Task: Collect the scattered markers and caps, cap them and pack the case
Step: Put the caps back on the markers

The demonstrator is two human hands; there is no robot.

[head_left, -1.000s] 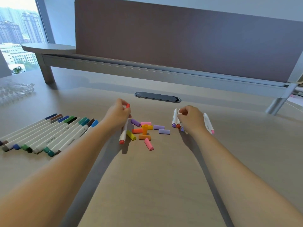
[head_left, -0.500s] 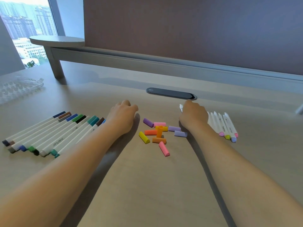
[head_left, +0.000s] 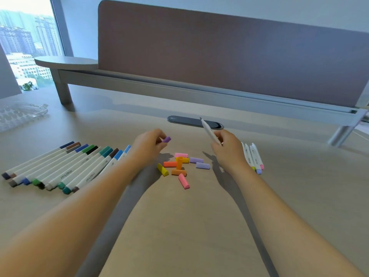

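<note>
My left hand (head_left: pixel 148 143) pinches a purple cap (head_left: pixel 166 139) just above the desk. My right hand (head_left: pixel 227 148) grips a white uncapped marker (head_left: pixel 207 130) that points up and away to the left. Between the hands lies a heap of loose caps (head_left: pixel 179 164) in pink, orange, yellow and lilac. Several capped markers (head_left: pixel 65 166) lie in a row on the left. A few uncapped white markers (head_left: pixel 252 156) lie just right of my right hand. The clear marker case (head_left: pixel 22 113) sits at the far left.
A dark oval cable grommet (head_left: pixel 194 122) is set in the desk behind the hands. A raised shelf (head_left: pixel 65 62) and a brown partition panel (head_left: pixel 229 60) close off the back. A window is at the far left.
My left hand has picked the purple cap out of the heap and lifted it. My right hand has picked up a white marker and raised it, tip up.
</note>
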